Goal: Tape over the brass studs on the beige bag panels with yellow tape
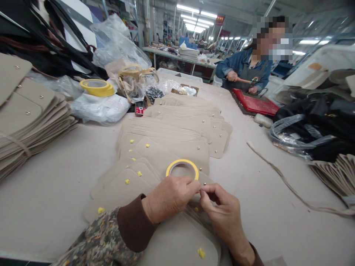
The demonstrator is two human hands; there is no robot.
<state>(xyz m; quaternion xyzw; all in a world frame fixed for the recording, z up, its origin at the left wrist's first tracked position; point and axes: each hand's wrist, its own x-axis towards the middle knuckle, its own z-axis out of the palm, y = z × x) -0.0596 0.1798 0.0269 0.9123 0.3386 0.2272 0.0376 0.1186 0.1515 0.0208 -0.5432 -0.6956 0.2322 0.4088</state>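
Note:
My left hand [172, 195] is closed on a roll of yellow tape [182, 162], which stands up behind the fingers. Close beside its fingertips, my right hand [223, 208] pinches thumb and forefinger together; what lies between them is too small to make out. Beneath both hands lie overlapping beige panels [177, 236] with rounded corners. Bits of yellow tape [201, 253] stick to several panels, and others carry small metal studs [198, 148].
Banded beige panels [33, 122] are stacked at left. Behind them are a second yellow tape roll [97, 87] and plastic bags [100, 107]. Black bags [313, 122] and a beige strip [288, 184] lie at right. A co-worker [246, 70] holds a hammer by a red board [255, 102].

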